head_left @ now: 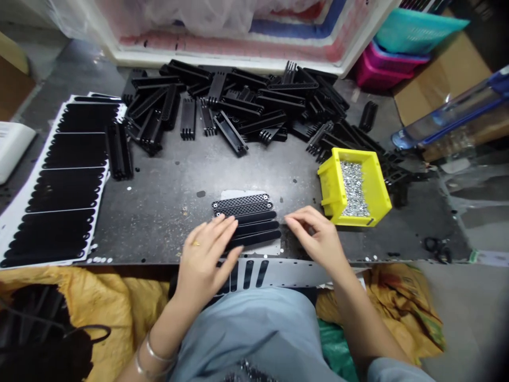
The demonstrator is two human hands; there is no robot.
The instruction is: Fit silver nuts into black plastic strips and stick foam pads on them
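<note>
Five black plastic strips [254, 216] lie side by side on a pale sheet [238, 194] near the front edge of our grey metal workbench [159, 212]. The two farthest have a mesh face [240, 201] and a small round fitting at each end; the nearer three look plain. Our left hand [204, 260] lies open across the near strips, its fingers spread and gripping nothing, with a ring [195, 243] on one finger. Our right hand [314, 239] comes in from the other side, fingers curved, their tips just beside the strips' right ends; we cannot tell whether they pinch anything.

Just past that hand, a tilted yellow plastic bin [332, 180] holds small silver fasteners [353, 188]. Farther along the bench sprawls a heap of black plastic parts [238, 101], and to the left lie sheets of black pieces [67, 180] on white backing. A slotted metal plate [274, 273] sits at the bench edge by our lap, and black-handled scissors [437, 249] rest at the right. Beyond the bench stand a pink basket [377, 69], a teal basket [417, 32] and a cardboard box [441, 79]. Below it, a yellow woven sack [99, 297] spreads beside us.
</note>
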